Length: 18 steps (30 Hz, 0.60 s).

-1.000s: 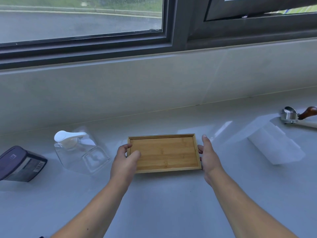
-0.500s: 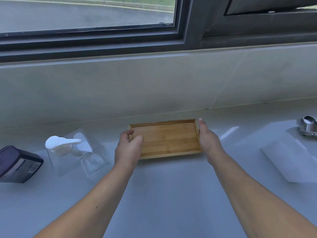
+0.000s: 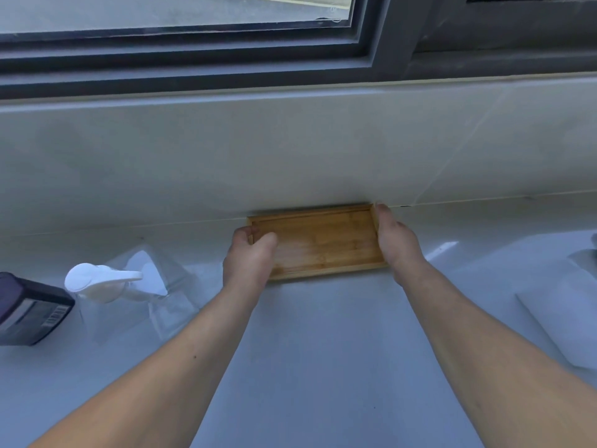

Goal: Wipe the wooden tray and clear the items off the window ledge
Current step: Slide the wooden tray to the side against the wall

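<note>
An empty rectangular wooden tray [image 3: 323,240] lies flat on the white counter, its far edge against the tiled wall under the window ledge [image 3: 290,88]. My left hand [image 3: 248,257] grips the tray's left end, thumb over the rim. My right hand [image 3: 399,244] holds the right end, fingers along the rim. I see nothing standing on the ledge.
A clear jug with a white lid [image 3: 129,286] lies left of the tray, and a dark box [image 3: 29,308] sits at the far left edge. A white folded cloth or paper [image 3: 562,315] lies at the right. The dark window frame [image 3: 387,53] runs above the ledge.
Both hands have pushed the tray away from me across the counter until it reached the wall. The metal tool at the right has left the view.
</note>
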Available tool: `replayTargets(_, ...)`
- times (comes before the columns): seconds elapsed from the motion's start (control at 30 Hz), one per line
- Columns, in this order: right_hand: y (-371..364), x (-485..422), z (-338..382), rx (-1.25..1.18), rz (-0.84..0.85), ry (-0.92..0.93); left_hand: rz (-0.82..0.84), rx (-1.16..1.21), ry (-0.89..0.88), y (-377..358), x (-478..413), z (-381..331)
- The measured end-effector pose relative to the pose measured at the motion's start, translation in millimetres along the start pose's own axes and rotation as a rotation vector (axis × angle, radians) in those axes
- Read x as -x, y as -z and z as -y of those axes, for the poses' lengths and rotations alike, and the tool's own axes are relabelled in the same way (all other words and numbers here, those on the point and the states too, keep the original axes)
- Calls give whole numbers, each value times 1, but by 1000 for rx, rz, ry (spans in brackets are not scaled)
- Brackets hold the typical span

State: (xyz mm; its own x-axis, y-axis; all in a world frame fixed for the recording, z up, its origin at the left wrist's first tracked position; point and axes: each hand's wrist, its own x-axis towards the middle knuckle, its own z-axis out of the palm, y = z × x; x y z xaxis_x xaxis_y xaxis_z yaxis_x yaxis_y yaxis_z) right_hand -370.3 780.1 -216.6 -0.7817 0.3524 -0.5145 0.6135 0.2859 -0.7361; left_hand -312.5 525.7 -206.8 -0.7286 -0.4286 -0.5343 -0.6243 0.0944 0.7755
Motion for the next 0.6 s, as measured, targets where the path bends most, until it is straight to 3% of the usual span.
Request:
replayTargets(0.43, 0, 4, 2, 11, 5, -35, 86, -17, -23, -6, -5, -6)
replayTargets(0.5, 4, 16, -2, 50, 24, 48, 110, -69, -51, -4, -1, -6)
replayTargets(0.6, 13, 44, -12, 330, -24, 239, 131, -268, -124, 4, 13, -5)
